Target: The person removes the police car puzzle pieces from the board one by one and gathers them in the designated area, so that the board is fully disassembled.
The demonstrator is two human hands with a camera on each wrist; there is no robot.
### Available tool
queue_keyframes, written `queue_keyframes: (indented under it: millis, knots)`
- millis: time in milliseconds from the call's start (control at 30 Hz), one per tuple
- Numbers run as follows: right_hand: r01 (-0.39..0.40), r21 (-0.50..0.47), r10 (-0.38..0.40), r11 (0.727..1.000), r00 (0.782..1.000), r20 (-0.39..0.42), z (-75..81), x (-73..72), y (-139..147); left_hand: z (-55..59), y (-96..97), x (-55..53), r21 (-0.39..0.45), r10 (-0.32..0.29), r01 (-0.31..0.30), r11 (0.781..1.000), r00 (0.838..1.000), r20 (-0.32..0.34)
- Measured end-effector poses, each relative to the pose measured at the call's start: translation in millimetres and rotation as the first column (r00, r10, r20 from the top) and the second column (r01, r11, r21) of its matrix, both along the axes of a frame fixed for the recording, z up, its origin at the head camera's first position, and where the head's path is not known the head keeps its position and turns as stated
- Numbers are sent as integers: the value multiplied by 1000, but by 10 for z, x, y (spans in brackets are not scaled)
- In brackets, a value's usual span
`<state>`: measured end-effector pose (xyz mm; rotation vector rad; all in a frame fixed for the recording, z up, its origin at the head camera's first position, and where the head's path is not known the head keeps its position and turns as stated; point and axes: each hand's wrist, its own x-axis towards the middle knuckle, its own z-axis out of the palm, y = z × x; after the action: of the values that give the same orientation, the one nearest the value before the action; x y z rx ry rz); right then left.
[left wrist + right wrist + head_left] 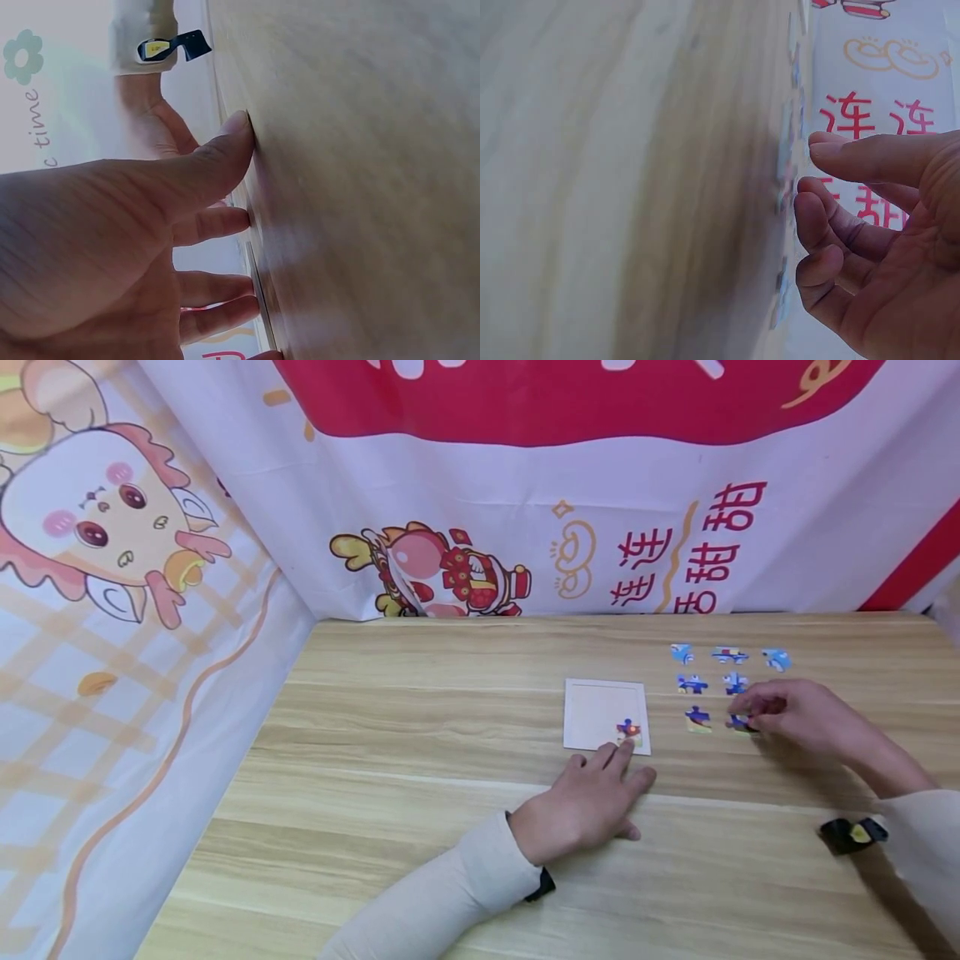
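Observation:
My left hand (581, 797) rests at the near edge of a square white puzzle tray (588, 745). Its fingers are spread, fingertips on the tray's border and the table, right by a jigsaw piece (628, 727) in the tray's lower right corner. My right hand (806, 714) hovers low over the loose pieces, its fingertips close to a dark blue jigsaw piece (741, 724) that they partly cover. In the right wrist view, the right hand (877, 225) has its thumb and bent fingers apart, with nothing seen between them.
Several other loose pieces lie in rows right of the tray, including a light blue one (776, 659) at the back and a yellow-edged one (697, 720) nearer. Behind the wooden table (420, 693) hangs a printed cloth (480, 477), with another along the left.

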<state>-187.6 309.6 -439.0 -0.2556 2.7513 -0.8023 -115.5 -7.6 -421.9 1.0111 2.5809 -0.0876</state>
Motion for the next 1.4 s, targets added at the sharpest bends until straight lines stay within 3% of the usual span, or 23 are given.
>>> queue_keyframes:
  millis: [100, 233, 600, 1067, 1400]
  knots:
    - [-11, -13, 11, 1000, 1000, -26, 21, -2, -71, 8, -11, -15, 23, 10, -11, 1000, 999, 32]
    - [-18, -36, 16, 999, 998, -54, 32, -27, -164, 25, -50, -31, 58, 8, -10, 998, 1000, 29]
    - [-71, -77, 65, 995, 995, -77, 112, -54, -431, 61, -288, -123, 72, 1, 3, 997, 999, -52]
    - [-144, -137, 137, 980, 989, -56, 131, -64, -751, 40, -599, -271, 141, 106, -116, 983, 992, 70]
    - [-163, -185, 163, 969, 987, -18, 128, -53, -972, 41, -653, -289, 176, 137, -160, 971, 982, 133]
